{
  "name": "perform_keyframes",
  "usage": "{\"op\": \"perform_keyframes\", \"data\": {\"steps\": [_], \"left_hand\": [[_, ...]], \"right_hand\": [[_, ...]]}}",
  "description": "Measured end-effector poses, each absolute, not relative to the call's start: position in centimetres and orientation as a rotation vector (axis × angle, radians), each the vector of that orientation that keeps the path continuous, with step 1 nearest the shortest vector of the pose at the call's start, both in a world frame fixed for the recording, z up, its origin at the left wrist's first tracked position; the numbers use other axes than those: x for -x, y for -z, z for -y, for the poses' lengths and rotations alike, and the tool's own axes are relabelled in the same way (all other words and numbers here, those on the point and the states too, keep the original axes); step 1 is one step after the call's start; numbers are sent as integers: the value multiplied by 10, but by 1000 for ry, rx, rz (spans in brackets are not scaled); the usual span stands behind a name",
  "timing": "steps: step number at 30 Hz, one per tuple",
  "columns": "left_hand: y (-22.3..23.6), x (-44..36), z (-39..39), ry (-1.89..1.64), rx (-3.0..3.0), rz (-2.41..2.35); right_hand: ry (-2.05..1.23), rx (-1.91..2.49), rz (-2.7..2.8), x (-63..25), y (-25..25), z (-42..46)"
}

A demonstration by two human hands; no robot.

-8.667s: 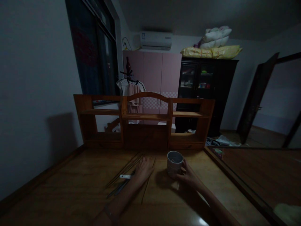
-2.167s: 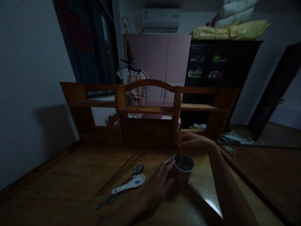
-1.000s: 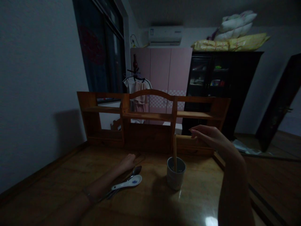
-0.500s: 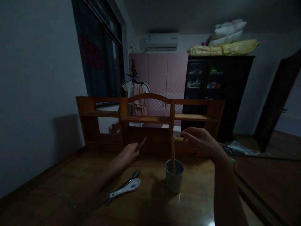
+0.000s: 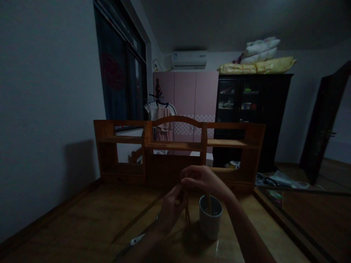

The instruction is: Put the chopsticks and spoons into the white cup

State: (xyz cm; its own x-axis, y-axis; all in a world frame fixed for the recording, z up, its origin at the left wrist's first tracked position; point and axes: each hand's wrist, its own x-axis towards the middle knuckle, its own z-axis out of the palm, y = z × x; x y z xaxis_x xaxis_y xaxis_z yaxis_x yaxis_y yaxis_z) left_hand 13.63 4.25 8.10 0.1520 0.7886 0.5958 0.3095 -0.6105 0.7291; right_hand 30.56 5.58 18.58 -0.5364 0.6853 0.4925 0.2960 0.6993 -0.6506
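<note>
A white cylindrical holder (image 5: 210, 221) stands on the wooden desk (image 5: 82, 219) with a pair of chopsticks (image 5: 208, 203) upright in it. My left hand (image 5: 171, 208) is closed round another bundle of chopsticks (image 5: 187, 213), held upright just left of the holder. My right hand (image 5: 201, 179) is curled over the top of that bundle, fingers pinching its upper end, above and left of the holder's rim. More chopsticks (image 5: 137, 218) lie flat on the desk to the left. A white spoon handle (image 5: 136, 240) shows under my left forearm.
A wooden shelf unit (image 5: 178, 146) stands along the desk's far edge, close behind my hands. A wall runs along the left side. Beyond are a pink wardrobe (image 5: 189, 98), a dark cabinet (image 5: 252, 113) and an open door (image 5: 320, 124) at right.
My left hand lifted chopsticks off the desk and carried them right, beside the holder. My right hand dropped and moved left to meet them. The view tilted.
</note>
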Motion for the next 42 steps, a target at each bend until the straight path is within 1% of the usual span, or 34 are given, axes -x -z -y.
{"op": "perform_keyframes", "data": {"steps": [8,12,22,30,42], "left_hand": [[-27,-134,-59,-1288,-1974,-1126],[-11,-138,-57,-1269,-1946,-1073],[-13,-133,-56,-1191,-1791,-915],[-6,-134,-61,-1106,-1771,-835],[-8,-133,-55,-1097,-1852,-801]], "right_hand": [[-750,803,2172,-298,-168,-78],[-796,828,2120,-301,-166,-88],[-976,823,2116,-303,-172,-86],[-857,882,2197,-312,-169,-90],[-843,853,2177,-304,-168,-85]]}}
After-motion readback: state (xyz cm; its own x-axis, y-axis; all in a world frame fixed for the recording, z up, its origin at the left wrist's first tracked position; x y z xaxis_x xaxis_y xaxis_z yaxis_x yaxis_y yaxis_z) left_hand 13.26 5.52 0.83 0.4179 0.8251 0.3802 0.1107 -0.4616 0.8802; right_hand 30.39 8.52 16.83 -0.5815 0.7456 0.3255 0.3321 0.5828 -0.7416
